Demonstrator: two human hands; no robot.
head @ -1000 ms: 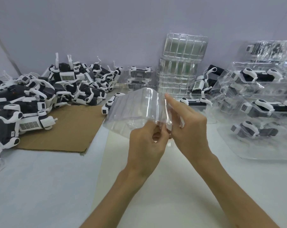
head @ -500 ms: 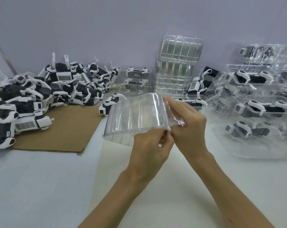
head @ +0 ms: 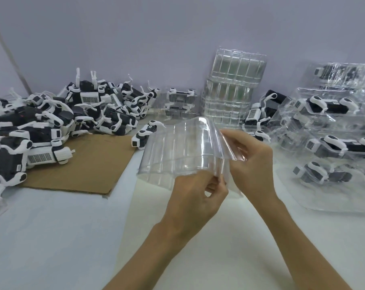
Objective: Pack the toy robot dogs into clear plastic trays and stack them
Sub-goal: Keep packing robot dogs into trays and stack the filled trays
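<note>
At centre, the left hand (head: 195, 197) and right hand (head: 253, 164) pinch an empty clear plastic tray (head: 177, 151) by its near edge between curled fingers (head: 234, 137) above the tabletop (head: 51, 237); packed trays (head: 332, 143) already stack at three o'clock, yet many loose toy robot dogs (head: 62, 118) wait at nine o'clock.

Brown cardboard sheet (head: 93, 164) lies flat on white table (head: 51, 237), left side. Lilac wall (head: 135, 38) behind. Thin grey strip (head: 12, 59) slants across it, far left.

No text, label or number can be read; labels on the toy robot dogs (head: 87, 99) are blurred.
</note>
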